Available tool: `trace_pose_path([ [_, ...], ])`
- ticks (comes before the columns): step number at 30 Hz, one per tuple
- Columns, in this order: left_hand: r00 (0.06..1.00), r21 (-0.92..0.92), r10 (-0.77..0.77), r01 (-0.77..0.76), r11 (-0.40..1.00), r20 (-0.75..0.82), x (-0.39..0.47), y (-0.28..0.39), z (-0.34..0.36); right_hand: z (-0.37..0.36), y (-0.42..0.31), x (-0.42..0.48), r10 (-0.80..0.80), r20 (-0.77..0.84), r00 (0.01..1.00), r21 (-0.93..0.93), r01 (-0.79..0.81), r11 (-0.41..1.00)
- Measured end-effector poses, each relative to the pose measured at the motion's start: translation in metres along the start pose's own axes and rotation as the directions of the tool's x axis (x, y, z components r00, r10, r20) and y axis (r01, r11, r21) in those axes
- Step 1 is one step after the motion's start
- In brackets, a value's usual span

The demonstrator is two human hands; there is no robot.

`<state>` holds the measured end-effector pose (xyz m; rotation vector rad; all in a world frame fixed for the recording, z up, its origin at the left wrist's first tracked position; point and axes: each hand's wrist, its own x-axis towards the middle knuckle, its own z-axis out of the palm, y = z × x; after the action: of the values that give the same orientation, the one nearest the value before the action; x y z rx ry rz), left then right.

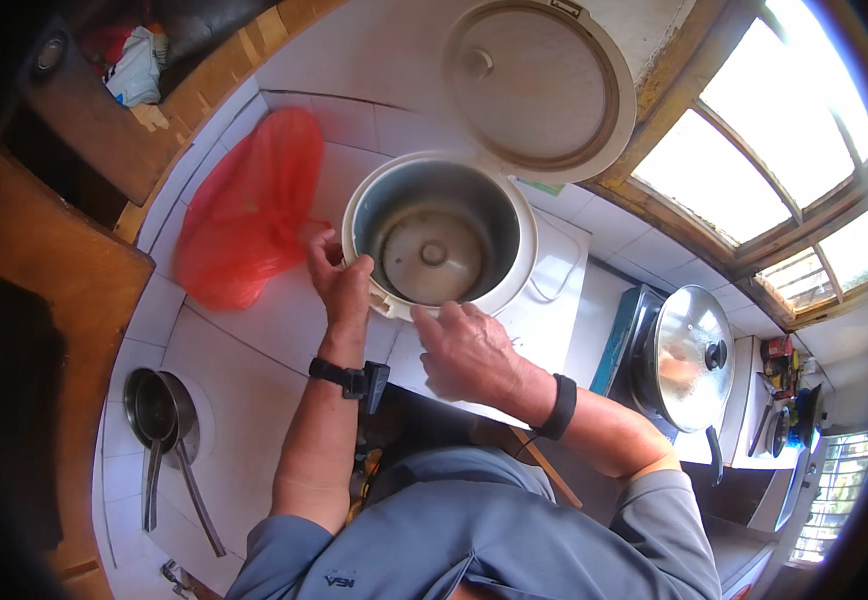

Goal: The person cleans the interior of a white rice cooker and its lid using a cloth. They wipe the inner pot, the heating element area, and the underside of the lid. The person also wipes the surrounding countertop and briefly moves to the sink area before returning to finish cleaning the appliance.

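Observation:
A rice cooker body (528,225) stands on the white tiled counter, its round lid (531,82) tipped up at the back. Inside, the bare metal heating plate (434,255) with its central button shows, and no inner pot sits in it. My left hand (340,274) grips the rim on the left side, thumb on top. At the front edge, my right hand (468,349) is curled with its knuckles up against the rim. Its fingertips are hidden, so whether it holds anything cannot be told.
A red plastic bag (250,217) lies left of the cooker. Two metal long-handled pans (160,409) rest at the lower left. To the right, a pan under a glass lid (693,360) sits on a stove (621,337). A white cord (554,292) trails beside the cooker. A wood-framed window (764,150) is behind.

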<state>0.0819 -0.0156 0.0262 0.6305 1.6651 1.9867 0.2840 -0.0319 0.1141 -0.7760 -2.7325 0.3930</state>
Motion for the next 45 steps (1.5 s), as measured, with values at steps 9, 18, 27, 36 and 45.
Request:
trace_pose_path([
  [9, 0.997, 0.014, -0.013, 0.012, 1.000, 0.073, 0.006, -0.011, -0.002, -0.016, 0.014, -0.008, 0.170, -0.086, 0.982, 0.375, -0.126, 0.918],
  [18, 0.985, -0.145, -0.104, 0.124, 0.982, 0.140, 0.008, -0.009, -0.013, 0.003, 0.018, -0.007, -0.211, -0.068, 0.975, -0.046, 0.208, 0.977],
  [27, 0.946, -0.182, -0.214, 0.261, 0.948, 0.244, -0.002, -0.015, -0.045, 0.002, -0.023, 0.077, -0.131, -0.198, 0.971, -0.141, 0.104, 0.984],
  [36, 0.923, -0.142, -0.235, 0.289, 0.947, 0.306, -0.011, -0.010, -0.048, -0.013, -0.030, 0.061, -0.111, 0.228, 0.967, -0.283, 0.175, 0.943],
  [45, 0.937, -0.049, -0.292, 0.307, 0.951, 0.193, -0.044, -0.014, -0.111, -0.021, -0.007, -0.024, -0.117, 0.240, 0.964, 0.442, -0.001, 0.897],
])
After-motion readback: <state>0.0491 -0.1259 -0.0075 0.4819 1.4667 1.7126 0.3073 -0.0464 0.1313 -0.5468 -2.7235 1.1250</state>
